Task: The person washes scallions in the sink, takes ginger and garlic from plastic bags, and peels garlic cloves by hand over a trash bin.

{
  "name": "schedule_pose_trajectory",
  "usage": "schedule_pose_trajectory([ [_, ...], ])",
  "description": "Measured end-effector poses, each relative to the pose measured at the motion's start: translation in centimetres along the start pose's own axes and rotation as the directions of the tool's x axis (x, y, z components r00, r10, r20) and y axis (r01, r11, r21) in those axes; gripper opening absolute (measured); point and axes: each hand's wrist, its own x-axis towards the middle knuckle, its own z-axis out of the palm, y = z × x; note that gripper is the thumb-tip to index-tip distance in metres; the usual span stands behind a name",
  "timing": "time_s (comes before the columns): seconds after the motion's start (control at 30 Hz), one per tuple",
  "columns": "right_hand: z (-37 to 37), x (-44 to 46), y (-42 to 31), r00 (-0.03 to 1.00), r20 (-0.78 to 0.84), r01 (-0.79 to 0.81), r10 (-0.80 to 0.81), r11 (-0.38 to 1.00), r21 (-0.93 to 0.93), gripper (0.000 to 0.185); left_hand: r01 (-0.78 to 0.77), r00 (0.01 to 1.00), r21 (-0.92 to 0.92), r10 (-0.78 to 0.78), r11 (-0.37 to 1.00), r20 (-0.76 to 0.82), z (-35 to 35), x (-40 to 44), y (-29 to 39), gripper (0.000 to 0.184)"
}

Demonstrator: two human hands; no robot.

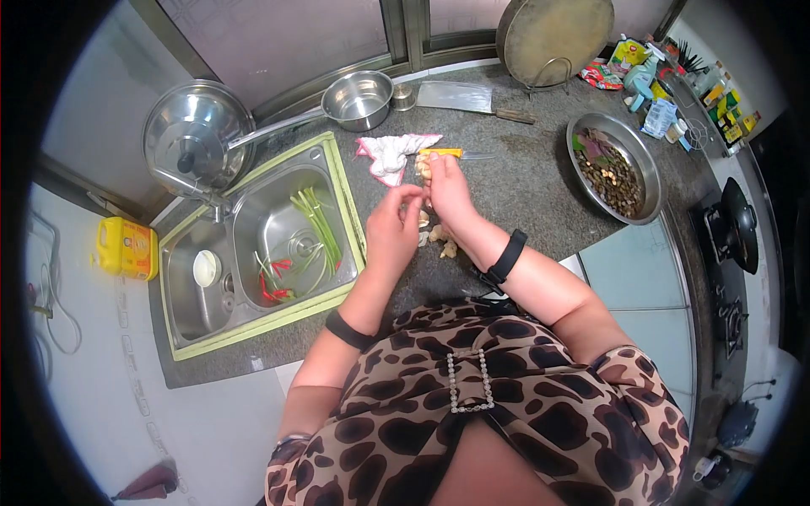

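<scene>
My right hand [451,190] is closed around pale tan pieces that look like garlic cloves [423,167], which show beside its fingers. Against it, my left hand [393,226] has its thumb and fingertips pinched together; whatever is between them is too small to make out. Below the hands, knobbly ginger [447,246] and pale scraps lie on the counter. Just beyond, a small knife with a yellow handle [442,153] rests by a white cloth [393,157] with a pink edge.
Left is a double sink [196,314] holding green stalks [316,221] and red peppers [275,278]. A saucepan [358,99], a cleaver [456,97] and a round board [553,42] are at the back. A metal bowl of snails [645,160] stands right, before the stove [717,244].
</scene>
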Motion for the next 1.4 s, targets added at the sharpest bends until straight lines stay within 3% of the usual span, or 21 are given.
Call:
schedule_pose_trajectory([
  [0.03, 0.0, 0.0, 0.0, 0.983, 0.014, 0.18, -0.183, 0.944, -0.277, 0.024, 0.015, 0.996, -0.079, -0.022, 0.997, -0.083, 0.2, 0.4, -0.6, 0.022],
  [0.07, -0.1, -0.3, 0.0, 0.983, 0.018, 0.18, -0.182, 0.944, -0.275, 0.024, 0.017, 0.996, -0.076, -0.023, 0.997, -0.085, 0.2, 0.7, -1.2, 0.022],
  [0.13, 0.2, -1.9, -1.5, 0.842, 0.202, 0.534, -0.5, 0.716, -0.45, 0.022, 0.308, 0.947, -0.461, -0.315, 0.832, 0.063, -0.3, 1.4, -1.3, 0.022],
  [0.17, 0.4, -2.7, -2.4, 0.9, 0.251, 0.433, -0.355, 0.784, -0.445, 0.021, 0.385, 0.919, -0.447, -0.378, 0.807, 0.108, -0.2, 1.6, -1.0, 0.027],
  [0.2, 0.6, -3.0, -2.5, 0.899, 0.256, 0.435, -0.354, 0.785, -0.442, 0.021, 0.385, 0.919, -0.447, -0.381, 0.808, 0.103, 0.1, 1.5, -0.8, 0.027],
  [0.27, 0.9, -3.3, -2.6, 0.844, 0.296, 0.537, -0.448, 0.716, -0.447, 0.024, 0.124, 0.977, -0.324, -0.172, 0.938, -0.123, 0.7, 1.5, -0.9, 0.029],
  [0.43, 1.1, -4.1, -3.7, 0.866, 0.346, 0.494, -0.361, 0.721, -0.485, 0.027, 0.125, 0.971, -0.488, -0.208, 0.864, -0.12, 0.2, 1.7, -0.3, 0.033],
  [0.53, 1.5, -4.4, -4.3, 0.862, 0.331, 0.505, -0.384, 0.709, -0.492, 0.027, 0.347, 0.891, -0.716, -0.45, 0.606, 0.051, -0.2, 1.9, 1.0, 0.035],
  [0.7, 2.0, -4.2, -3.5, 0.835, 0.311, 0.549, -0.453, 0.667, -0.503, 0.025, 0.182, 0.934, -0.666, -0.34, 0.723, -0.114, 0.6, 2.0, -0.1, 0.039],
  [0.83, 2.1, -4.4, -3.5, 0.864, 0.303, 0.502, -0.403, 0.746, -0.438, 0.027, 0.242, 0.913, -0.62, -0.392, 0.746, -0.114, 0.6, 1.6, 0.2, 0.039],
  [0.93, 2.1, -4.3, -3.4, 0.877, 0.294, 0.477, -0.379, 0.755, -0.45, 0.028, 0.274, 0.89, -0.667, -0.445, 0.693, -0.097, 0.8, 1.5, 0.1, 0.04],
  [1.0, 2.3, -4.2, -3.2, 0.874, 0.289, 0.485, -0.391, 0.745, -0.457, 0.029, 0.336, 0.812, -0.842, -0.583, 0.421, 0.033, 0.5, 1.7, 0.2, 0.042],
  [1.07, 2.3, -4.1, -2.9, 0.938, 0.242, 0.325, -0.247, 0.87, -0.37, 0.029, 0.342, 0.805, -0.837, -0.592, 0.426, 0.027, 0.8, 1.8, 0.9, 0.042],
  [1.1, 2.4, -4.2, -3.3, 0.937, 0.244, 0.326, -0.248, 0.87, -0.369, 0.029, 0.341, 0.803, -0.833, -0.596, 0.436, 0.017, 0.7, 2.1, 1.3, 0.041],
  [1.17, 2.0, -4.3, -4.3, 0.96, 0.276, 0.073, -0.049, 0.994, -0.08, 0.032, 0.333, 0.844, -0.876, -0.524, 0.349, 0.112, -0.2, 2.2, 1.4, 0.04],
  [1.2, 1.8, -3.9, -4.2, 0.958, 0.281, 0.077, -0.051, 0.994, -0.081, 0.032, 0.335, 0.878, -0.907, -0.434, 0.258, 0.201, -0.6, 2.3, 1.3, 0.039],
  [1.23, 1.5, -3.3, -3.7, 0.937, 0.34, 0.086, -0.079, 0.996, -0.006, 0.032, 0.329, 0.88, -0.908, -0.433, 0.259, 0.195, -1.0, 2.5, 1.0, 0.039],
  [1.27, 1.0, -2.6, -3.4, 0.913, 0.393, 0.089, -0.11, 0.994, 0.071, 0.034, 0.354, 0.875, -0.922, -0.405, 0.158, 0.267, -1.2, 2.5, 0.6, 0.038],
  [1.3, 0.3, -1.9, -3.4, 0.909, 0.411, 0.125, -0.07, 0.986, -0.109, 0.029, 0.383, 0.865, -0.922, -0.37, 0.056, 0.337, -1.5, 2.5, 0.4, 0.037],
  [1.33, 0.1, -2.3, -4.6, 0.908, 0.413, 0.125, -0.069, 0.986, -0.109, 0.029, 0.382, 0.865, -0.922, -0.372, 0.057, 0.336, -1.8, 2.4, 0.3, 0.037],
  [1.4, -0.4, -2.6, -7.2, 0.816, 0.528, -0.326, 0.235, 0.942, 0.085, 0.025, 0.377, 0.848, -0.919, -0.356, -0.118, 0.393, -2.4, 2.4, 0.2, 0.035],
])
